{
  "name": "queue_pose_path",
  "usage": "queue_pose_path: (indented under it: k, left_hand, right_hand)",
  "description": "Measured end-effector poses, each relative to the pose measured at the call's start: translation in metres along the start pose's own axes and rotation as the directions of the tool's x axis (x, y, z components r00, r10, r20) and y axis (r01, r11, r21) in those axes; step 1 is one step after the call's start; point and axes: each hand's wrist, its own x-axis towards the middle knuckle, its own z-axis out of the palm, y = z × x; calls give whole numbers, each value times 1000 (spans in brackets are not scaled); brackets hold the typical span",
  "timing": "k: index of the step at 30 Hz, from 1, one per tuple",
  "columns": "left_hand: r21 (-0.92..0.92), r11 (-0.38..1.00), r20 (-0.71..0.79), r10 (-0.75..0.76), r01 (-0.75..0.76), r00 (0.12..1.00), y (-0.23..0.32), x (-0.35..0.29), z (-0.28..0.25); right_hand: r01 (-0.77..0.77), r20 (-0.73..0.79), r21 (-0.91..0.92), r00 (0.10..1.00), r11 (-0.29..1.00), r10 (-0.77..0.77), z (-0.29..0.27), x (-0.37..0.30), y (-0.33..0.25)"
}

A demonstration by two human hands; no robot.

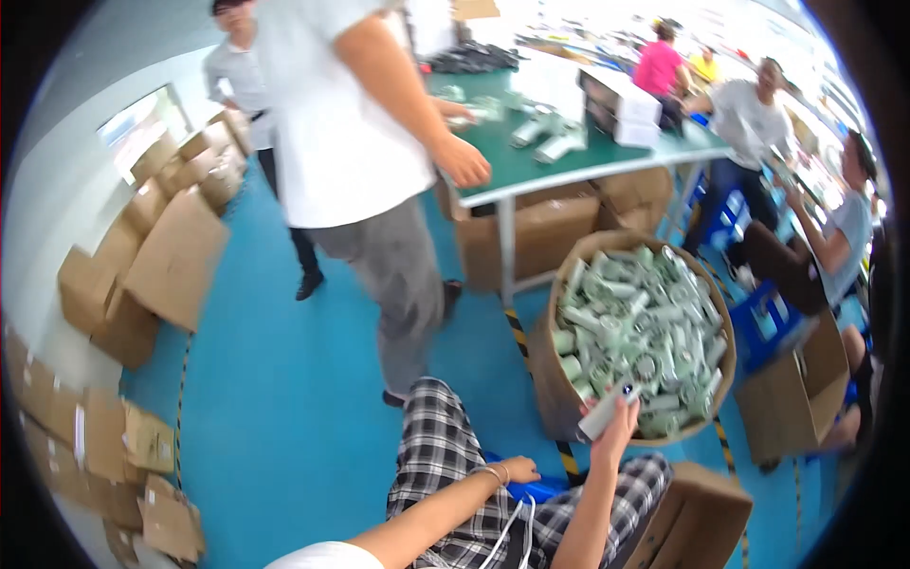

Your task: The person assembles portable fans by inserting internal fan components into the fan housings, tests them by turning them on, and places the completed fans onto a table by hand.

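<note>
A pale cylindrical part (pixel 608 409) sits right of centre low in the frame, pinched in the grip of the right hand (pixel 618 424) at the rim of a round cardboard drum (pixel 555 379) heaped with like parts, so it is within arm's reach. The left hand (pixel 517 470) rests loosely curled on the plaid-trousered lap (pixel 445 455), holding nothing visible. Upper centre, a person in white (pixel 351 133) leans on a green worktop (pixel 531 166).

Item I hold: small white cylindrical part (pixel 607 410), dark round end facing up, tilted, gripped in my right hand (pixel 618 429) just over near rim of round cardboard bin (pixel 550 379). Bin heaped with like pale-green and white cylinders (pixel 645 327), jumbled.
</note>
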Motion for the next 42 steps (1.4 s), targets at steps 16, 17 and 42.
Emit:
queue_pose_path:
  k: [16, 17, 42]
  left_hand:
    - [0, 996, 0, 86, -86, 996, -20, 49, 50]
    - [21, 995, -16, 94, -94, 995, -21, 50, 49]
    - [84, 986, 86, 134, -141, 987, 14, 24, 15]
  right_hand:
    - [-70, -89, -213, 995, 974, 52, -42, 15, 29]
    - [-71, -120, -235, 992, 969, 43, -39, 15, 30]
    - [-95, -129, -167, 989, 981, 74, -62, 25, 35]
